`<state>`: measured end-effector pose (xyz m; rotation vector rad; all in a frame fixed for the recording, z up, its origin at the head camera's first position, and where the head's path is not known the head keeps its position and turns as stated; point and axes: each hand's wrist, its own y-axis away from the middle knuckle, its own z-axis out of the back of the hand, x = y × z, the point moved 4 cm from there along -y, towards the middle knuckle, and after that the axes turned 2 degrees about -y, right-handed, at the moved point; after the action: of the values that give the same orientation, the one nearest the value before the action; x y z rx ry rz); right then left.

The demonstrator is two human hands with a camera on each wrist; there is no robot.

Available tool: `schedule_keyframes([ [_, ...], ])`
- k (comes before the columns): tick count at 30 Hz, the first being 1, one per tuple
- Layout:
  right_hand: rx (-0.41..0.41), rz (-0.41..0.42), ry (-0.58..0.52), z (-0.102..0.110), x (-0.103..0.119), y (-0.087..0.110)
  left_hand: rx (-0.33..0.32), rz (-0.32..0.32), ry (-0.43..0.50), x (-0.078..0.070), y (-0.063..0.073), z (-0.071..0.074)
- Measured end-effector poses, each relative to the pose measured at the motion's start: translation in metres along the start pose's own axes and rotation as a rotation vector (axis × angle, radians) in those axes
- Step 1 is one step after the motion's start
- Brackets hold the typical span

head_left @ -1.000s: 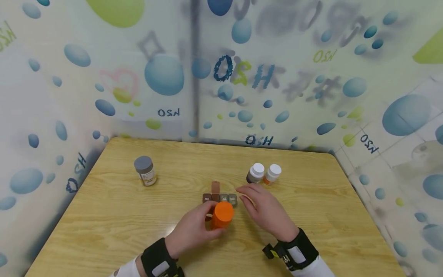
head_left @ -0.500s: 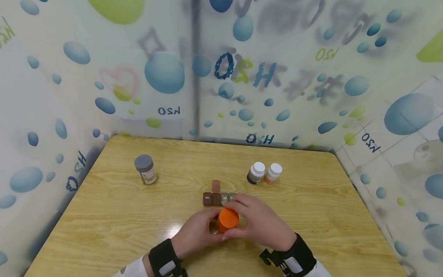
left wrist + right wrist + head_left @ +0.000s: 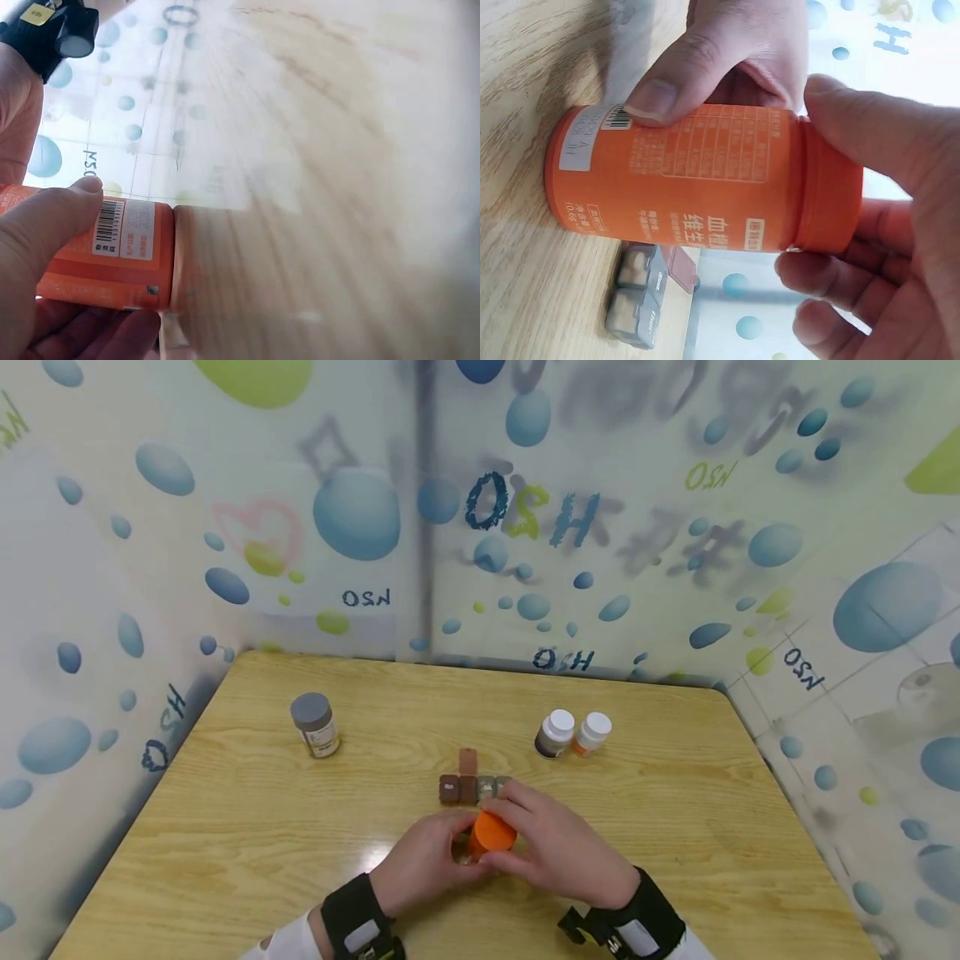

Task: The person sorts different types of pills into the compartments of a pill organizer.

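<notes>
My left hand (image 3: 423, 862) grips the body of an orange supplement bottle (image 3: 675, 180), its thumb lying along the label beside the barcode. The bottle stands upright on the wooden table in front of me. The fingers and thumb of my right hand (image 3: 562, 847) are curled round the bottle's orange screw cap (image 3: 831, 191), which sits on the neck. Just behind the bottle lies a pill organizer (image 3: 450, 789) with brown and grey compartments. One brown lid (image 3: 468, 761) of it stands flipped back; my right hand partly covers the grey end in the head view.
A grey-capped jar (image 3: 315, 727) stands at the back left of the table (image 3: 225, 827). At the back right, a dark bottle with a white cap (image 3: 555, 733) is beside a smaller white-capped bottle (image 3: 592, 734). Patterned sheets (image 3: 360, 635) rise behind the table.
My right hand has moved in from the right and taken hold of the cap. The left hand has brought the bottle slightly right and nearer. In the last half second little has moved.
</notes>
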<state>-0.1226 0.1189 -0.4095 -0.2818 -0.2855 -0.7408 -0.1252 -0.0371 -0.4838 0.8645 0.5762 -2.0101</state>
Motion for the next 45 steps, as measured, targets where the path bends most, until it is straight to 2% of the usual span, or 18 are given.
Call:
schedule_keyframes([
  [7,0.001,0.049,-0.011,0.0039,0.0006,0.0028,-0.018,-0.026,0.01,0.0001,0.0002,-0.0004],
  [14,0.005,-0.034,-0.031,0.0059,-0.0006,0.0034,0.003,0.009,0.019,0.0009,-0.0008,-0.001],
  [22,0.035,0.07,-0.047,0.0092,0.0054,0.0055,-0.01,-0.008,0.004,-0.0005,-0.0001,-0.0002],
  [30,-0.01,-0.04,0.029,0.0079,0.0027,0.0035,0.021,0.028,0.047,0.0004,-0.0003,-0.0003],
  [37,0.046,0.024,-0.025,0.0083,0.0064,0.0047,0.0,0.002,0.033,-0.0001,-0.0001,-0.0007],
  [45,0.002,0.003,0.025,0.0061,0.0035,0.004,0.002,0.008,0.03,0.0011,-0.0008,-0.0011],
])
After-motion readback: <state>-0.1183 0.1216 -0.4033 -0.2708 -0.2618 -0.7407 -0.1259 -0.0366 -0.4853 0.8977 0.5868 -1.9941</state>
